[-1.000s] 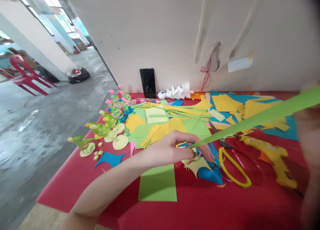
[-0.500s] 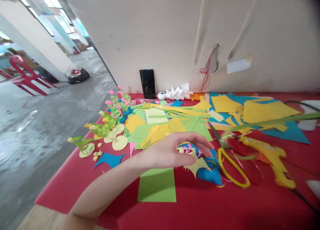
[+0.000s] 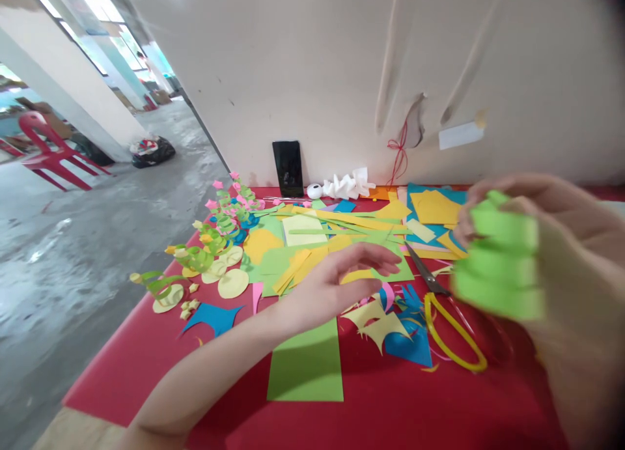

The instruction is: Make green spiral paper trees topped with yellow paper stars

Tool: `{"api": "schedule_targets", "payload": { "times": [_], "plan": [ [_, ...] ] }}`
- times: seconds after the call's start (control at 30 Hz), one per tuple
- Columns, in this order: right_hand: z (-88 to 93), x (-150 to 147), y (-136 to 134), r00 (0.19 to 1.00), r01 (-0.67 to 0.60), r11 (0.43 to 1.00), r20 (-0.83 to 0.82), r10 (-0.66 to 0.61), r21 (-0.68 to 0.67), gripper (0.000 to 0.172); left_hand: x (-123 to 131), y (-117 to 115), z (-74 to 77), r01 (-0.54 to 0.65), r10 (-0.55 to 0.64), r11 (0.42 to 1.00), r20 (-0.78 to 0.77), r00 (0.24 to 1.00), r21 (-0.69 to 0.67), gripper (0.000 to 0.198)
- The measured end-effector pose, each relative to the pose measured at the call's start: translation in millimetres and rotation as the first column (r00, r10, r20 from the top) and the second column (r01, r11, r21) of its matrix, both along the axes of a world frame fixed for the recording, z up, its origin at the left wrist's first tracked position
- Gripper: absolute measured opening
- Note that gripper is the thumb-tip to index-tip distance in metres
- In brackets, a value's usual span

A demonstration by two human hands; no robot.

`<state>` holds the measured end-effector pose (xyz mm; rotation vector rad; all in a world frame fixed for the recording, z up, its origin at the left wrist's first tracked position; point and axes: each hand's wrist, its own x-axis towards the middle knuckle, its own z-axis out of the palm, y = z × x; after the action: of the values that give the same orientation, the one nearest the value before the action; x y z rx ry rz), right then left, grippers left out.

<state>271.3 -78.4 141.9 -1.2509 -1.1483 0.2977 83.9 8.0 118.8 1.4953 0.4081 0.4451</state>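
Head view: right hand [image 3: 579, 238] pinches a bunched green paper strip [image 3: 502, 267]; left hand [image 3: 336, 277] hovers open above scraps [image 3: 378, 326]. Finished spirals [image 3: 202, 254] line the counter [image 3: 415, 411]; a green sheet [image 3: 305, 365] lies uncut.

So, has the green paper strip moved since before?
Yes. The green paper strip went rightward past the yellow-handled scissors, from the left hand into the right hand.

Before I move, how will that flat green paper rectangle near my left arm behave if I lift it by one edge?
The green rectangle lies dead flat on the red table cover, so it is probably thin and light. Lifted by an edge it would likely droop, as the green strip bends in the right hand. Pushed, it may just slide.
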Motion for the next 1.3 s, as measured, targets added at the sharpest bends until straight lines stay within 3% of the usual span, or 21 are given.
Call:
{"api": "schedule_targets", "payload": {
  "times": [0.1, 0.33, 0.5, 0.77, 0.93, 1.0, 1.13, 1.23, 1.3],
  "plan": [
    [-4.5, -13.2, 3.1, 0.983, -0.120, 0.990, -0.151, 0.108, -0.076, 0.013, 1.0, 0.3, -3.1, -0.069, 0.079, 0.995, 0.134, 0.988, -0.075, 0.018],
    [-7.8, -22.3, 6.7, 0.961, -0.260, 0.964, 0.081, 0.264, -0.054, 0.016, -0.1, -0.2, -6.7, -0.077, 0.108, 0.990, 0.287, 0.952, -0.117, 0.017],
    [-9.1, -25.5, 7.8, 0.910, -0.288, 0.956, 0.298, 0.290, -0.049, 0.023, -3.7, -2.0, -4.2, -0.134, 0.150, 0.987, 0.210, 0.966, -0.087, 0.015],
    [-9.4, -29.4, 9.1, 0.868, -0.296, 0.955, 0.409, 0.281, -0.028, 0.019, -3.4, -2.9, -0.2, -0.111, 0.125, 0.988, 0.125, 0.984, -0.109, 0.005],
    [-8.8, -32.0, 8.0, 0.850, -0.278, 0.960, 0.460, 0.256, -0.021, 0.016, -3.2, -1.6, 0.4, -0.182, 0.171, 0.979, 0.122, 0.978, 0.088, 0.007],
    [-8.8, -32.4, 7.0, 0.849, -0.237, 0.971, 0.483, 0.216, -0.017, 0.018, -3.0, -1.8, 0.2, -0.263, 0.229, 0.931, 0.156, 0.961, 0.252, 0.008],
    [-10.1, -32.5, 5.9, 0.840, -0.187, 0.982, 0.514, 0.174, -0.027, 0.021, -2.4, -3.6, 2.6, -0.392, 0.302, 0.730, 0.251, 0.920, 0.560, 0.007],
    [-10.7, -33.1, 7.0, 0.826, -0.163, 0.986, 0.542, 0.156, -0.035, 0.021, -2.1, -4.9, 4.8, -0.412, 0.296, 0.600, 0.289, 0.911, 0.686, 0.008],
    [-10.9, -33.7, 8.3, 0.809, -0.143, 0.989, 0.573, 0.131, -0.024, 0.020, -2.1, -5.2, 5.0, -0.404, 0.288, 0.547, 0.289, 0.913, 0.733, 0.008]
  ]
}}
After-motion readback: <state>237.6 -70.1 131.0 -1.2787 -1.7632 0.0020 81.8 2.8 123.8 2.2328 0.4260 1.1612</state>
